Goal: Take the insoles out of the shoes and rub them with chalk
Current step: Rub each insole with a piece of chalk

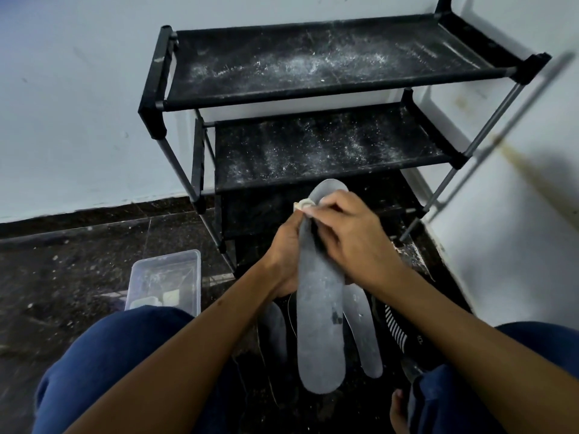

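Head view. Left hand (283, 258) grips a grey insole (319, 308) from its left edge, fingers wrapped round behind it and thumb at the front, holding it up off the floor with the toe end pointing away toward the shoe rack (329, 145). Right hand (351, 236) lies over the upper part of the same insole, fingers curled, pinching a small pale piece of chalk (302, 205) against the grey face just beyond the left thumb. Chalk contact is near the toe end; only faint pale smears show lower down, toward the heel.

Below both hands, on the dark floor (78, 255): a second insole (362, 333) just right of the held one, with white flecks on it, and a third grey piece (275, 330) just left, partly hidden by the left forearm. Under the right forearm, a dark shoe with a striped band (396, 330) is partly visible.

Left of the left forearm, well apart from the hands: a clear plastic box (166, 277) with pale lumps inside, likely spare chalk. White dust lies on both rack shelves.

Progress, judged: removal step looks done for at least these insoles. Rubbing is under way on the held one, coverage partial. Whether the floor pieces are finished cannot be told; any further shoes are out of sight.
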The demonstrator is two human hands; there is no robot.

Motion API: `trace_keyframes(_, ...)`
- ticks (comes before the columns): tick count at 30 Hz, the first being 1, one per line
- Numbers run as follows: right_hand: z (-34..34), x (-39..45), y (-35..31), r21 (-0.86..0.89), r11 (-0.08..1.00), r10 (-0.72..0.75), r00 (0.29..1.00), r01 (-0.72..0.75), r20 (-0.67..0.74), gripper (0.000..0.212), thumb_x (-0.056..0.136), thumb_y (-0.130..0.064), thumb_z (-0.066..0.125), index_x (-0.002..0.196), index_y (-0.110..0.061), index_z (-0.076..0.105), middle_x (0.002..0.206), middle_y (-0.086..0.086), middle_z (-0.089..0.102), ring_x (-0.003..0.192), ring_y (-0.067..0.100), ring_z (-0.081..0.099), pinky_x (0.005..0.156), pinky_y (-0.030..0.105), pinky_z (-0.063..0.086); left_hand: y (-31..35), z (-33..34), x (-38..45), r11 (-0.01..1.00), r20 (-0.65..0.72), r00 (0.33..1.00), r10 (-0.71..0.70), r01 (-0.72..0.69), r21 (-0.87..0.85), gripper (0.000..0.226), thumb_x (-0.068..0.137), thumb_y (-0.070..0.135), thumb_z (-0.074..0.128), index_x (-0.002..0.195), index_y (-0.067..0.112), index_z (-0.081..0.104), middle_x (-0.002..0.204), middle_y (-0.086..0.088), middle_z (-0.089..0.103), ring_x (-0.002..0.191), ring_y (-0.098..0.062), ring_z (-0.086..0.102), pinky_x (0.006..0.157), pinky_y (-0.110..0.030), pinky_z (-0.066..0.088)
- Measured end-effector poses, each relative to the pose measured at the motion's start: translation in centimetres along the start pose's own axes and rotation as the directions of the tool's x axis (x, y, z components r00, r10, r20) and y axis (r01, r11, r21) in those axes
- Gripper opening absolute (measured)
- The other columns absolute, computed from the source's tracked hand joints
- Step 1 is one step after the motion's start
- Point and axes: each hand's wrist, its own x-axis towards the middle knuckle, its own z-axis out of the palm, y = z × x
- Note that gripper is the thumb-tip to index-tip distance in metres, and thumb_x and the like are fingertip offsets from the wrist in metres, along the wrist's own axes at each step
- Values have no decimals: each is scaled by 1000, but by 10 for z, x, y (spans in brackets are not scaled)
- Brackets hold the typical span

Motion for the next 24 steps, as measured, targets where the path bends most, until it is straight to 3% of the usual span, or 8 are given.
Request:
trace_keyframes(3,-6,8,16,-90,988,116,986,-127,-121,23,85,1,57,105,-2,69,96,15,59,91,27,54,76,29,47,-1,-1,-2,994,39,998,-55,50,101,75,94,64,11,115,12,61,94,-14,72,78,-31,70,69,-47,57)
trace_keyframes(5,-5,9,19,-94,977,174,973,-190,-149,23,85,2,56,105,0,68,97,17,58,91,30,54,76,32,47,-2,0,-3,991,33,997,-65,61,121,78,93,65,9,118,11,58,96,-14,72,78,-31,69,70,-47,56)
trace_keyframes(10,8,1,0,57,998,24,999,-22,-29,20,88,-6,59,104,1,68,93,13,60,87,19,55,80,16,43,1,2,0,1000,-22,999,23,-23,5,65,98,52,24,88,15,76,86,-8,73,78,-20,71,63,-34,58)
trace_keyframes(13,2,8,19,-38,983,171,976,-177,-132,21,87,-2,55,102,0,69,97,18,60,90,29,55,79,34,46,1,4,0,996,-1,1000,-25,25,83,74,94,62,12,111,12,63,92,-12,72,77,-27,70,66,-42,59)
trace_keyframes(15,1,9,24,48,960,281,950,-277,-140,19,89,-4,52,100,0,68,98,15,59,90,28,55,78,30,45,0,6,-1,994,-14,999,-32,34,108,75,94,63,9,112,11,61,92,-13,72,77,-28,69,69,-43,57)
trace_keyframes(17,6,4,11,111,972,215,973,-206,-82,17,91,-9,55,97,-1,69,95,10,60,85,22,57,76,23,47,1,8,-1,997,-68,997,19,-14,70,71,95,61,15,101,11,66,91,-12,69,82,-24,67,73,-39,56)
trace_keyframes(20,9,-5,-4,140,988,61,998,-65,36,17,89,-13,59,98,-6,72,90,8,66,80,18,61,76,26,51,7,4,2,997,-151,986,64,-58,45,75,95,62,16,100,7,66,93,-14,69,85,-23,68,74,-33,56)
trace_keyframes(24,-3,4,12,35,988,149,988,-148,-25,16,85,-4,62,97,-5,72,92,9,66,84,23,61,78,35,51,8,4,1,999,-122,992,33,-28,43,80,92,67,10,108,12,67,107,-16,68,98,-28,66,93,-47,49)
